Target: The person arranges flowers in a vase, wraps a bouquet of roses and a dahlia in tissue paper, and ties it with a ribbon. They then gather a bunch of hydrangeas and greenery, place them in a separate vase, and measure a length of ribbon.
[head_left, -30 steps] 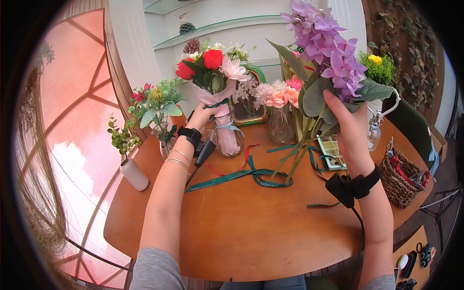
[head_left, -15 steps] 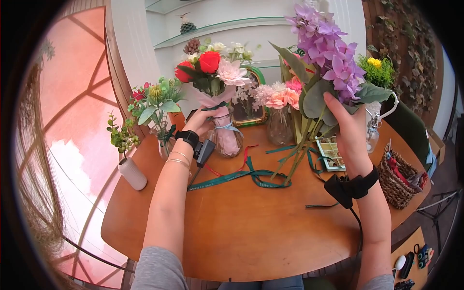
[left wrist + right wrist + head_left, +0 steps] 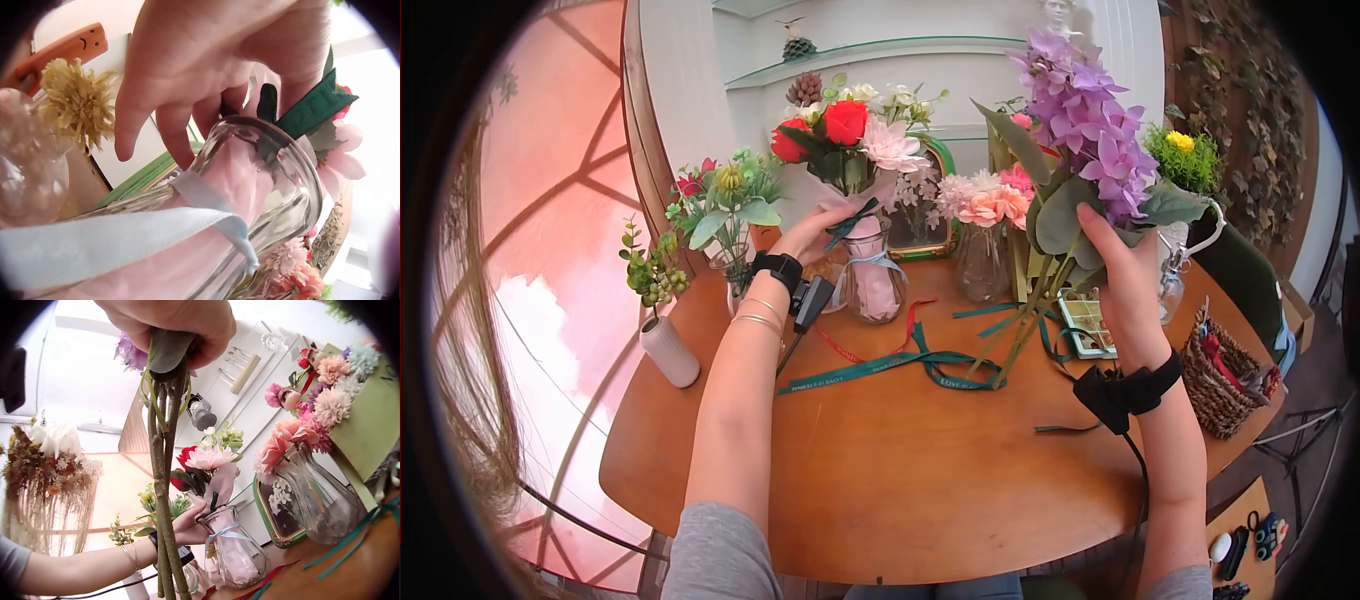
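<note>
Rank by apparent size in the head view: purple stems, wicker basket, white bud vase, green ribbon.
1. Purple stems, though nearest the camera.
2. Green ribbon, long but thin.
3. Wicker basket, partly cut off by the view's edge.
4. White bud vase.

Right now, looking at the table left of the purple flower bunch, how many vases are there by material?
Glass vases: 3, the pink-wrapped bouquet's vase, the peach-flower vase and the greenery vase
White ceramic vases: 1, the white vase
Total: 4
</note>
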A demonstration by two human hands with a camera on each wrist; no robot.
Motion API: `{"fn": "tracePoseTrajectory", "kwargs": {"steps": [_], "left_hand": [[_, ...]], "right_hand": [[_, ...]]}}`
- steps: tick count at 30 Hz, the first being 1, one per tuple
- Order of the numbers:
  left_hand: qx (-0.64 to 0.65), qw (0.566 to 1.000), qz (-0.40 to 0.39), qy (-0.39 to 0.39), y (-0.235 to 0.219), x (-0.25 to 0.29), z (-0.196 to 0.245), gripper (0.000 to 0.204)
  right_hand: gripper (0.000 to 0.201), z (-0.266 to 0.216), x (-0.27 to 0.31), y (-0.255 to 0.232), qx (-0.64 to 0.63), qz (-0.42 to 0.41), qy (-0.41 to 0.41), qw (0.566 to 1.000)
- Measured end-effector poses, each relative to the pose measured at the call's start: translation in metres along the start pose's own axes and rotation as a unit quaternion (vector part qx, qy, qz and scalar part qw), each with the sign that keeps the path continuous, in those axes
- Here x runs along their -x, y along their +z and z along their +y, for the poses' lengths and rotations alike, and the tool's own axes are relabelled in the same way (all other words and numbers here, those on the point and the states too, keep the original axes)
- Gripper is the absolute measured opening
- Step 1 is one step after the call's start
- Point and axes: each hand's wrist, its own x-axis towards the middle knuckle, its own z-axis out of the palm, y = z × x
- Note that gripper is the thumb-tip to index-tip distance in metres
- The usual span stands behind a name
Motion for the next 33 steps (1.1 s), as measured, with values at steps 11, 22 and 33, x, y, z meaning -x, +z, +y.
{"fn": "tracePoseTrajectory", "kwargs": {"steps": [11, 22, 33], "left_hand": [[-0.148, 0.986, 0.005, 0.079, -0.004, -0.014, -0.01, 0.03], [-0.005, 0.999, 0.031, 0.021, 0.008, 0.011, -0.005, 0.048], [-0.215, 0.972, -0.041, -0.084, 0.02, 0.094, 0.022, 0.059]], "right_hand": [[0.048, 0.0, 0.002, 0.002, -0.005, 0.004, -0.001, 1.0], [0.039, -0.004, 0.001, 0.004, -0.013, 0.003, -0.015, 1.0], [0.043, -0.013, 0.014, 0.015, -0.025, -0.026, 0.025, 0.999]]}}
